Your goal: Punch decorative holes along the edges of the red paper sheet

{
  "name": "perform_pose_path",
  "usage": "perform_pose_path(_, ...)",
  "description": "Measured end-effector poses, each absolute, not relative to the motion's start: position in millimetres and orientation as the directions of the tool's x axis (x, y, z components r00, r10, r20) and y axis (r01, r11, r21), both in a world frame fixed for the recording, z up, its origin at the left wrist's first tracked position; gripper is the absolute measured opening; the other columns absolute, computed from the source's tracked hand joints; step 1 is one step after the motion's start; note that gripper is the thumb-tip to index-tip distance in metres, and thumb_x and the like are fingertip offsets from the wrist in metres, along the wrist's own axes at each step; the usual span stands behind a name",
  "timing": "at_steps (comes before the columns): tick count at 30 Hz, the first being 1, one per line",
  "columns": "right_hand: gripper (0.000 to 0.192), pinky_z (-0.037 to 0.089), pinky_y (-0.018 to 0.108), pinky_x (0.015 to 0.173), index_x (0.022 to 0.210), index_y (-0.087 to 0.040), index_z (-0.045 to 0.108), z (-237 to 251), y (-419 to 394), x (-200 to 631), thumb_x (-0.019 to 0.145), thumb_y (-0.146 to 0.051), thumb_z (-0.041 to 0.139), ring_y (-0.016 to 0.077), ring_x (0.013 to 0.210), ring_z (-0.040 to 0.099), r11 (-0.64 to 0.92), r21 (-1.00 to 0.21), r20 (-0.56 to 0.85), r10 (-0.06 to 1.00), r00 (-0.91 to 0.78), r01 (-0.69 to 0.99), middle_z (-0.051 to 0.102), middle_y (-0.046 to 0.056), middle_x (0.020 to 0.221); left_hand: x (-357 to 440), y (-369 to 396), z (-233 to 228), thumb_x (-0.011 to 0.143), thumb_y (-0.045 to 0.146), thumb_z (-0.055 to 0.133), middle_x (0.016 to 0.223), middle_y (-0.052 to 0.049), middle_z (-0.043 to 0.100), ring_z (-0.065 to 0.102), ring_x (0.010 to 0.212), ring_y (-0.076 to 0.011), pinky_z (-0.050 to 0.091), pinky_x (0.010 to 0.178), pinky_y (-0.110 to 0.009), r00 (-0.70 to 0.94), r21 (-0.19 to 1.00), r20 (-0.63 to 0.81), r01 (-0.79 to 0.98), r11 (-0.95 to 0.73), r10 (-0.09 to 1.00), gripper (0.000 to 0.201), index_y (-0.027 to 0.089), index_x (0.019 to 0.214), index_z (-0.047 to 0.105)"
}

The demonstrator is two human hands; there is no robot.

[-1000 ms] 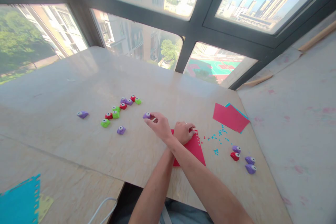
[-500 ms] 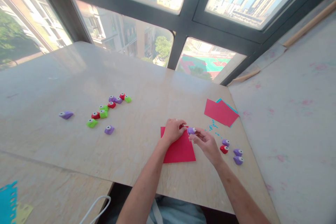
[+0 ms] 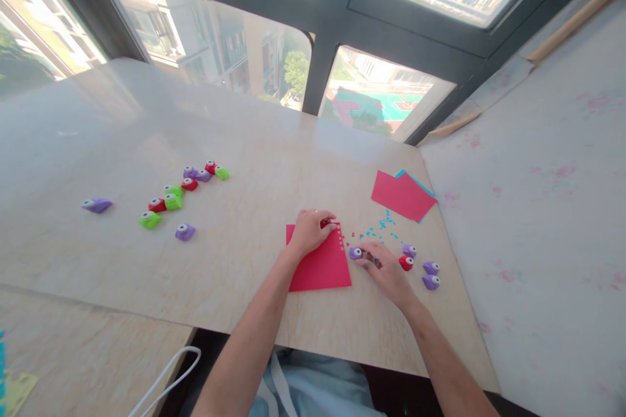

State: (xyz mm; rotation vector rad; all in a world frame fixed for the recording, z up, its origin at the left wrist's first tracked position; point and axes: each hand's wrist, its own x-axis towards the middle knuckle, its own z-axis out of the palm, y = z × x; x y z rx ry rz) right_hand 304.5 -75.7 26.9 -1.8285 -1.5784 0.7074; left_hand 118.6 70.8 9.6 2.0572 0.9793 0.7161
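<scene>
Sitting close: pale blue cloth (image 3: 313,391) at the person's lap and a white cord (image 3: 169,374) looping below the near edge of the counter.
Surface: beige marble-look stone counter (image 3: 244,273), glossy, a seam running across its near left part.
Right hand (image 3: 386,270): fingers curled down, pinching a small purple plastic paper punch (image 3: 355,253) that sits on the counter just right of the red sheet.
Left hand (image 3: 309,231): fingers closed on the far right corner of a red square paper sheet (image 3: 317,267), which lies flat on the counter with small holes along its right edge.
Right of the hands: a red punch (image 3: 405,263) and three purple punches (image 3: 430,275), close together.
Scraps: tiny blue and red paper bits (image 3: 379,229) strewn just beyond the right hand.
Farther right: a red paper stack (image 3: 402,195) with a blue sheet peeking from under it.
Left side: a cluster of green, red and purple punches (image 3: 178,192), one lone purple punch (image 3: 96,205) well apart.
Right flank: whitish stained board (image 3: 538,221) adjoining the counter.
Room: dark-framed windows (image 3: 337,32) beyond, showing high-rises, trees and a sports court below.
</scene>
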Motion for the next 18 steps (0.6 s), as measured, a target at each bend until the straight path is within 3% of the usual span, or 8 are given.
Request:
perform_pose_path(6, 0.024, 0.050, 0.035, 0.080, 0.108, -0.024, 0.070, 23.9, -73.2, 300.0, 0.087, -0.029, 0.059, 0.0218, 0.090, 0.060, -0.047, -0.692, 0.046, 0.993, 0.109, 0.720, 0.063, 0.007, 0.102, 119.8, 70.5, 8.1, 0.083, 0.021, 0.066, 0.087, -0.003, 0.076, 0.067, 0.086, -0.0182, 0.043, 0.092, -0.036, 0.551, 0.789, 0.165, 0.423, -0.445, 0.818, 0.016, 0.021, 0.098, 0.073)
perform_pose_path(18, 0.030, 0.050, 0.035, 0.084, 0.116, -0.025, 0.068, 28.7, -71.7, 302.2, 0.089, -0.034, 0.060, 0.0214, 0.093, 0.061, -0.086, -0.684, -0.031, 0.996, 0.089, 0.724, 0.063, 0.007, 0.104, 120.7, 70.6, 9.3, 0.082, 0.017, 0.064, 0.094, -0.005, 0.075, 0.067, 0.092, -0.0209, 0.044, 0.091, -0.037, 0.597, 0.719, 0.179, 0.464, -0.518, 0.782, 0.018, 0.021, 0.098, 0.073)
